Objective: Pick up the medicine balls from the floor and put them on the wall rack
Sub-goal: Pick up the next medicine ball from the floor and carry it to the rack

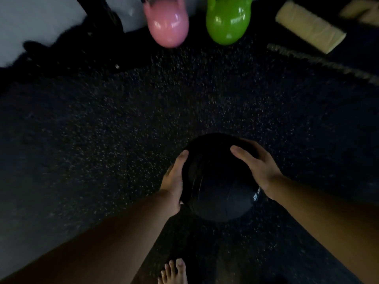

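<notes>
A black medicine ball [217, 181] with small white lettering on its right side sits low in the middle of the head view, over the dark speckled rubber floor [143, 119]. My left hand [175, 177] presses flat against the ball's left side. My right hand [256, 162] wraps over its upper right side, fingers spread. Both hands grip the ball between them. Whether the ball rests on the floor or hangs just above it is not clear. No wall rack is in view.
A pink kettlebell [167, 25] and a green kettlebell [227, 21] stand at the top. A rolled beige mat [309, 27] and a thick rope [328, 62] lie at the upper right. A black frame base [98, 23] stands upper left. My bare foot [174, 271] is at the bottom.
</notes>
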